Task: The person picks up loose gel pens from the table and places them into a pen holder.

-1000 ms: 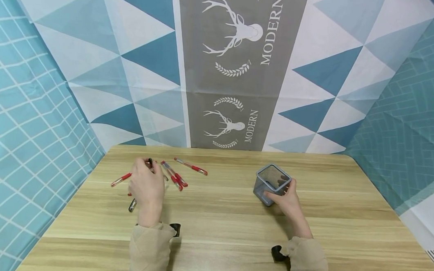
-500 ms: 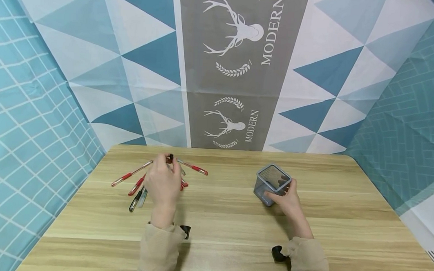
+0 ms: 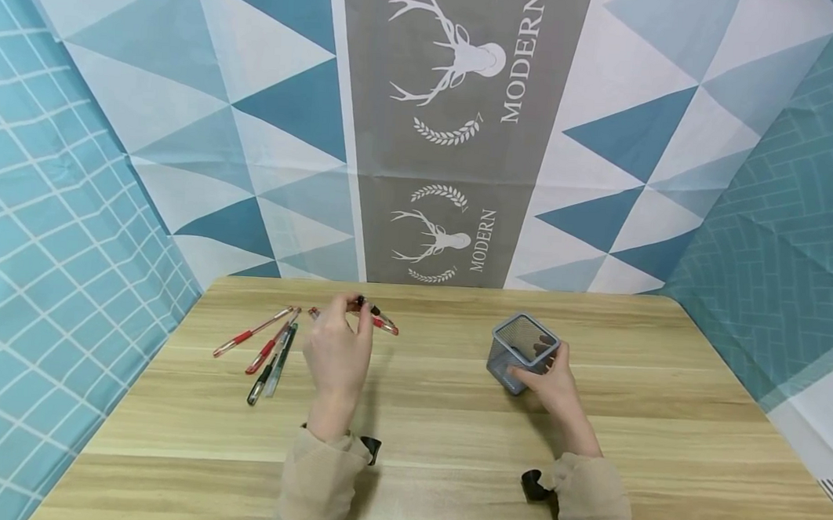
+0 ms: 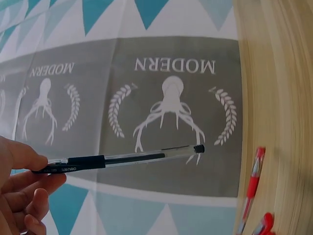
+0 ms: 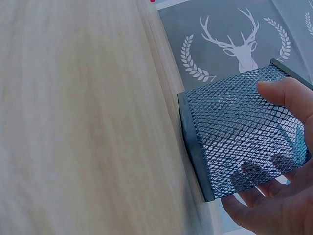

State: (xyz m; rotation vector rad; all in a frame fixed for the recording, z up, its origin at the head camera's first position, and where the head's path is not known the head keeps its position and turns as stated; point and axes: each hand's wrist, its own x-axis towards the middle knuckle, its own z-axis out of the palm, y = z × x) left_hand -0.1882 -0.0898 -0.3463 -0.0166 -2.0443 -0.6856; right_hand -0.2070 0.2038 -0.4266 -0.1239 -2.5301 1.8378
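Observation:
My left hand (image 3: pixel 337 350) is raised over the table's back left and pinches a black pen (image 4: pixel 122 160), held clear of the wood; its black tip (image 3: pixel 362 301) pokes out past my fingers. My right hand (image 3: pixel 550 381) grips a grey mesh pen holder (image 3: pixel 521 352), thumb on the near wall and fingers on the far side. The holder (image 5: pixel 239 132) stands upright on the wooden table (image 3: pixel 435 442), and its mouth shows no pens inside.
Loose pens lie at the table's back left: red ones (image 3: pixel 252 331) and a dark one (image 3: pixel 273 366) left of my left hand, another red one (image 3: pixel 383 323) just beyond it. Patterned cloth (image 3: pixel 451 136) walls in the back and both sides.
My left hand has lifted the black pen out of the pile and moved right with it. The pens it covered now show. The right hand and holder have stayed still.

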